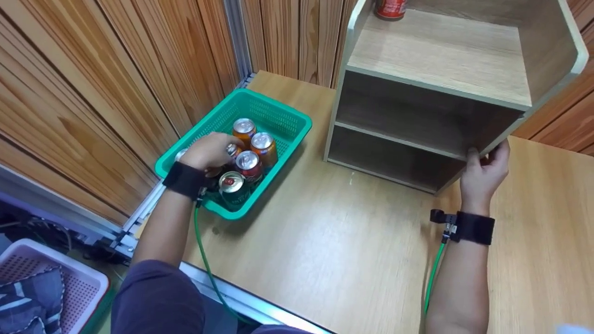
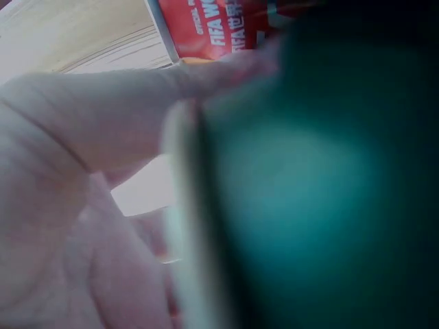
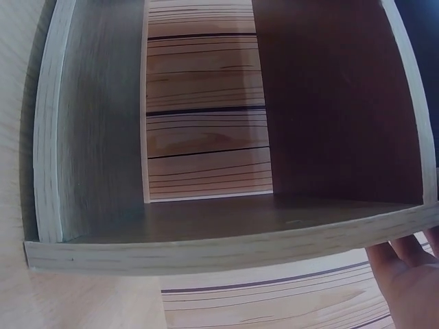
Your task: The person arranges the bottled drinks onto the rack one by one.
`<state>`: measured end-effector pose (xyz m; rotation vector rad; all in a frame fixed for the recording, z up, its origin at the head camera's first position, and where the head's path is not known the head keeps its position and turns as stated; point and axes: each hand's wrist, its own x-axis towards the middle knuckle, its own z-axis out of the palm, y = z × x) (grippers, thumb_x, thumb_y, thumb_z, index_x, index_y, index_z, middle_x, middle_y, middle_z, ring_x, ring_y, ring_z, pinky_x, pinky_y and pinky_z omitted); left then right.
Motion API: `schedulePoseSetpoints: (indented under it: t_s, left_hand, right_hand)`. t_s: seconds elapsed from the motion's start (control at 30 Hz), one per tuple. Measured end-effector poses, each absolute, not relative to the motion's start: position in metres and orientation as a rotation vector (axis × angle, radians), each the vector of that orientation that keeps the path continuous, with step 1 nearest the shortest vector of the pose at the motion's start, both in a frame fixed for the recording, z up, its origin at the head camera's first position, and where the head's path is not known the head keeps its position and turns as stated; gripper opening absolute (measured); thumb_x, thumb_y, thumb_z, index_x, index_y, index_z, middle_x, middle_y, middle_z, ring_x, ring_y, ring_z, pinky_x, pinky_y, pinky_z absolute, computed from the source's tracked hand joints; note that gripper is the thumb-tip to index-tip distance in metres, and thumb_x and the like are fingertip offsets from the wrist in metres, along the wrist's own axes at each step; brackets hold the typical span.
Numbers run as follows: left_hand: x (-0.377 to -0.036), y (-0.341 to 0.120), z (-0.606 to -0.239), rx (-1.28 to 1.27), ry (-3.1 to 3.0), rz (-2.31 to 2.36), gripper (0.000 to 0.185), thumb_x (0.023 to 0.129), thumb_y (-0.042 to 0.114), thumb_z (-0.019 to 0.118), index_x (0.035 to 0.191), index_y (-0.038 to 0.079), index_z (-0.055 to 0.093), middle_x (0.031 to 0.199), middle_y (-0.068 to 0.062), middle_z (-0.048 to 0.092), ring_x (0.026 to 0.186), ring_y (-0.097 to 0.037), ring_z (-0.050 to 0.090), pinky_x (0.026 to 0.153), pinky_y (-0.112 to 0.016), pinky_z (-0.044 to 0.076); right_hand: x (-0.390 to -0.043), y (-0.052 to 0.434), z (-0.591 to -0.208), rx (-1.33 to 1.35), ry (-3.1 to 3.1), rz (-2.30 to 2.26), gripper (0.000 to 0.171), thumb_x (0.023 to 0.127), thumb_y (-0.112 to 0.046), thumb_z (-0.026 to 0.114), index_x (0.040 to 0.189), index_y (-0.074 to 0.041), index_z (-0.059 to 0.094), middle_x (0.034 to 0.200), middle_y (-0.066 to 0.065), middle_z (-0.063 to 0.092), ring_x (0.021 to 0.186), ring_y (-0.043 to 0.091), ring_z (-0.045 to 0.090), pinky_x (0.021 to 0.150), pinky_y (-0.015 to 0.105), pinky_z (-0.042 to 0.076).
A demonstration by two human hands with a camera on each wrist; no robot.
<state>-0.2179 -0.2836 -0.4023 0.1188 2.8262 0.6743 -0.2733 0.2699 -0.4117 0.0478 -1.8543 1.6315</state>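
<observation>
A green plastic basket on the wooden table holds several drink cans: two orange ones, a red one and a green one. My left hand reaches into the basket, fingers curled round a silver-topped can. In the left wrist view the palm lies against a blurred dark green can, with a red can behind. My right hand grips the lower right edge of a wooden shelf unit; its fingers show below the shelf board.
A red can stands on the shelf unit's top level. Wood-panel walls close in the left and back. A pink basket with dark cloth sits on the floor at lower left. The table's front edge runs by my body.
</observation>
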Motion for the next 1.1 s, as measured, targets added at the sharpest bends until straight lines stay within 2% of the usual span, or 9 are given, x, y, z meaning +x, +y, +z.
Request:
schedulePoseSetpoints:
  t_s: [0.1,0.23,0.33,0.4,0.6,0.77,0.93,1.1]
  left_hand:
    - [-0.217,-0.284,-0.402,0.122,2.872,0.658,0.04,0.081,0.013,0.06,0.118,0.026,0.058,0.105,-0.002,0.055,0.05,-0.02,0.057,0.041,-0.033,0.045]
    - [-0.211,-0.289,-0.4,0.131,2.951,0.623,0.038,0.079,0.018,0.064,0.116,0.025,0.059,0.106,-0.001,0.057,0.069,-0.021,0.057,0.055,-0.037,0.045]
    - [-0.207,-0.292,-0.392,0.122,2.995,0.611,0.038,0.079,0.022,0.065,0.117,0.024,0.06,0.109,-0.002,0.057,0.09,-0.022,0.048,0.07,-0.041,0.043]
    - [-0.206,-0.294,-0.385,0.124,3.02,0.598,0.039,0.079,0.024,0.065,0.117,0.024,0.059,0.109,-0.003,0.058,0.091,-0.023,0.048,0.074,-0.044,0.041]
    - [-0.197,-0.298,-0.357,0.16,3.118,0.551,0.038,0.08,0.024,0.063,0.117,0.025,0.059,0.103,-0.004,0.061,0.081,-0.024,0.052,0.066,-0.043,0.042]
    - [-0.182,-0.294,-0.335,0.157,3.256,0.528,0.036,0.082,0.029,0.061,0.118,0.023,0.059,0.108,-0.006,0.06,0.085,-0.027,0.055,0.064,-0.043,0.044]
    - [-0.171,-0.281,-0.317,0.205,3.382,0.541,0.036,0.084,0.039,0.057,0.117,0.024,0.058,0.113,-0.002,0.058,0.091,-0.028,0.056,0.066,-0.044,0.045]
    - [-0.162,-0.265,-0.303,0.337,3.423,0.569,0.035,0.084,0.037,0.058,0.116,0.023,0.059,0.111,0.002,0.058,0.084,-0.022,0.058,0.064,-0.039,0.046]
  right_hand:
    - [-0.274,0.271,-0.41,0.054,-1.835,1.657,0.053,0.081,0.007,0.051,0.129,-0.017,0.046,0.126,0.003,0.047,0.113,0.019,0.043,0.089,0.032,0.039]
    - [-0.275,0.267,-0.411,0.07,-1.824,1.684,0.053,0.081,0.008,0.051,0.128,-0.017,0.046,0.126,0.004,0.048,0.113,0.02,0.044,0.089,0.033,0.04]
    - [-0.276,0.265,-0.411,0.064,-1.83,1.683,0.054,0.081,0.008,0.051,0.129,-0.017,0.046,0.126,0.004,0.048,0.114,0.02,0.044,0.089,0.032,0.039]
    - [-0.276,0.265,-0.411,0.062,-1.828,1.684,0.053,0.082,0.008,0.051,0.129,-0.016,0.046,0.126,0.004,0.047,0.114,0.02,0.044,0.09,0.033,0.039]
    - [-0.276,0.264,-0.407,0.073,-1.805,1.682,0.053,0.081,0.008,0.051,0.128,-0.015,0.046,0.126,0.004,0.047,0.114,0.021,0.044,0.09,0.033,0.039]
    - [-0.276,0.264,-0.405,0.084,-1.813,1.665,0.053,0.081,0.008,0.051,0.128,-0.016,0.046,0.126,0.003,0.047,0.114,0.02,0.044,0.09,0.033,0.039]
    - [-0.274,0.266,-0.405,0.099,-1.822,1.643,0.053,0.082,0.008,0.051,0.129,-0.016,0.046,0.126,0.003,0.047,0.113,0.021,0.044,0.09,0.034,0.04]
    - [-0.271,0.266,-0.406,0.081,-1.809,1.665,0.052,0.081,0.008,0.052,0.128,-0.015,0.047,0.124,0.004,0.048,0.112,0.021,0.045,0.089,0.033,0.04]
